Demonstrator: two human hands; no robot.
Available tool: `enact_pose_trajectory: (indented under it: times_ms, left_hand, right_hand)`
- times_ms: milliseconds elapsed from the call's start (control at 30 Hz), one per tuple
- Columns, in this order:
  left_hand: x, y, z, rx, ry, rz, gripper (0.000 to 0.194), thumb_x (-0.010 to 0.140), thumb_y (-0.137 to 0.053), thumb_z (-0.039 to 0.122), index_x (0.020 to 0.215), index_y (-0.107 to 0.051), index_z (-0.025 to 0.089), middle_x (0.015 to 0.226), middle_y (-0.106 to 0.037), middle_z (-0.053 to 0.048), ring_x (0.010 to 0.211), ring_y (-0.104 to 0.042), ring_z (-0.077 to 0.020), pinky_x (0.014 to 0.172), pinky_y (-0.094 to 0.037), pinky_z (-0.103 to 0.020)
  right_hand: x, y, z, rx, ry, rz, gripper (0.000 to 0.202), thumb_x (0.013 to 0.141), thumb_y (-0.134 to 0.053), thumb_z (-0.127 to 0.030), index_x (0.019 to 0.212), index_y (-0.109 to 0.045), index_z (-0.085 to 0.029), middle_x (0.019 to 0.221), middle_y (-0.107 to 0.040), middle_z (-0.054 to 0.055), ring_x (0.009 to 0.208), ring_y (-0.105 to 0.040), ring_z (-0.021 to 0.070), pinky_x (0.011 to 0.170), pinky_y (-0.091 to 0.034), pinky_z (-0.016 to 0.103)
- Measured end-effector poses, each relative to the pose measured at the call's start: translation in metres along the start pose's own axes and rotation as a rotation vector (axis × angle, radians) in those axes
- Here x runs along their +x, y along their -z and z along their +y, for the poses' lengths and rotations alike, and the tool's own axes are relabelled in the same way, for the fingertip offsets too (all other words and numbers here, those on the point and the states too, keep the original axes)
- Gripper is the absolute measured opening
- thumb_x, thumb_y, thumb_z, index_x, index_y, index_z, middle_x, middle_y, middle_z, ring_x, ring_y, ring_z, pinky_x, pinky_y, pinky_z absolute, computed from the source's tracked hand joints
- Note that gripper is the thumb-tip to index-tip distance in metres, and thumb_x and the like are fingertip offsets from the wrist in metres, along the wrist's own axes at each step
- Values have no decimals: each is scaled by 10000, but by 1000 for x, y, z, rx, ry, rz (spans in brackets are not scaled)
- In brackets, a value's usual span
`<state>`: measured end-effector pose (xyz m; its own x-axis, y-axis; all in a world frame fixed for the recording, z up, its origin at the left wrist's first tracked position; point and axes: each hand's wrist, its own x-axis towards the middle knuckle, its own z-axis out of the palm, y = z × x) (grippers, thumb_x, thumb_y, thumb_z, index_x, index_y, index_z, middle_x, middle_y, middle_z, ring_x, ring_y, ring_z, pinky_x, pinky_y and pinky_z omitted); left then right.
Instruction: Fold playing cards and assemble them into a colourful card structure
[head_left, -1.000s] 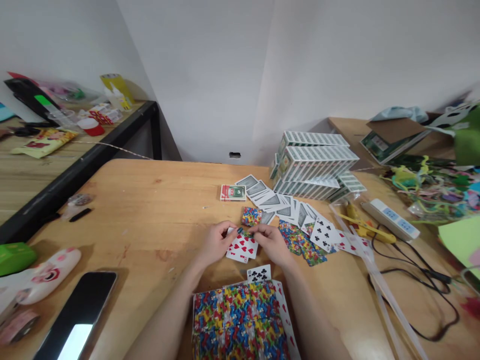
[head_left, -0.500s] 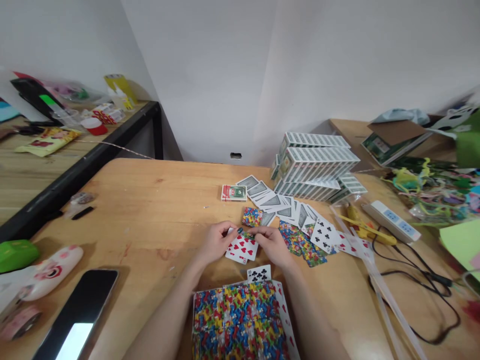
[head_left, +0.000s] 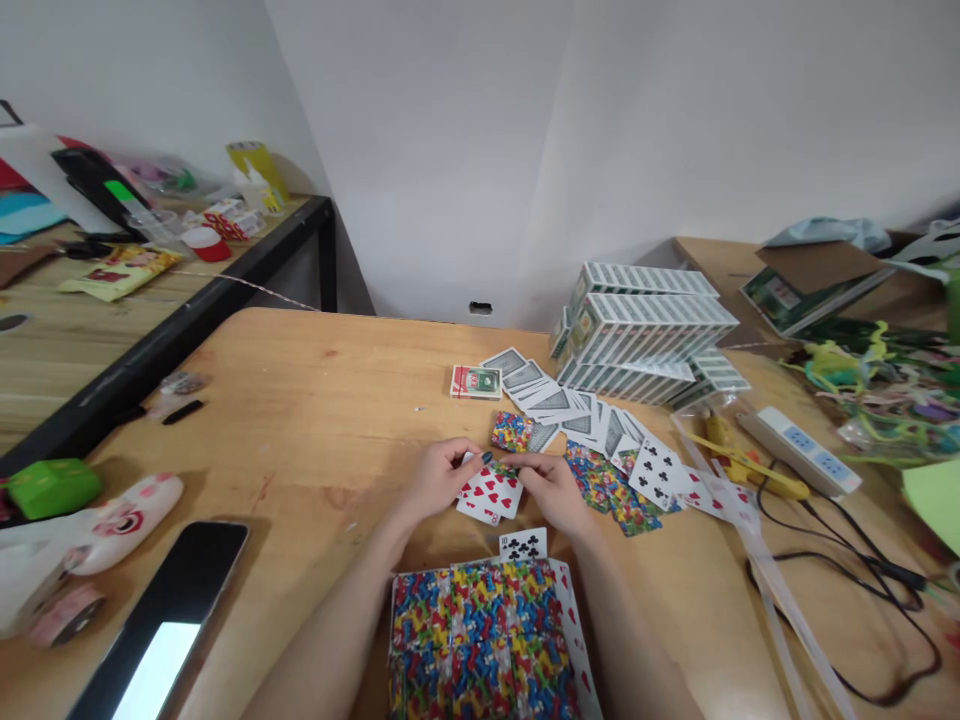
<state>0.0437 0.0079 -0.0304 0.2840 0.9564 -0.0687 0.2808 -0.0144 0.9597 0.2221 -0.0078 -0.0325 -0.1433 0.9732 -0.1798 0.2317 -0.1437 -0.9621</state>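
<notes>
My left hand [head_left: 445, 480] grips the top left of some playing cards [head_left: 491, 493] that show red hearts. At their upper right, my right hand [head_left: 551, 487] pinches something small and colourful by the cards' top edge; its shape is hard to make out. Just beyond my hands lies a small colourful block [head_left: 512, 431]. Between my forearms is a large piece covered in colourful patterned cards [head_left: 480, 640], with a ten of clubs [head_left: 523, 545] sticking out at its far edge.
Spread cards [head_left: 551, 400] run rightward below stacked striped boxes [head_left: 652, 325]. A card box [head_left: 476, 382] lies behind my hands. Phone [head_left: 161, 620] and toy [head_left: 135, 520] are at left; yellow tool [head_left: 750, 465], power strip [head_left: 802, 450] and black cables at right.
The view has shifted slightly, so most objects appear a little further right. Both hands keep nearly the same pose at the heart cards.
</notes>
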Motion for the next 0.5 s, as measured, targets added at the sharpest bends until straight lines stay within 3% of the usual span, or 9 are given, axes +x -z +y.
enact_pose_trajectory:
  times_ms: [233,500]
  left_hand:
    - [0,1,1,3,8,-6,227,740,-508,335,700,-584,124,573,-504,20,514,-424,-83,468,-332,-178]
    - [-1,0,0,63,-40,-50,226,748,-501,317,734,-617,123,594,-553,4,535,-454,-92,498,-357,-185]
  right_hand:
    - [-3,-2,-2,14,12,27,293,660,-426,-172,814,-676,-164,566,-605,4,582,-530,145,518,-397,226]
    - [-4,-10,-10,101,29,-39,166,691,-549,-330,688,-563,-165,588,-549,-19,524,-474,103,483,-351,206]
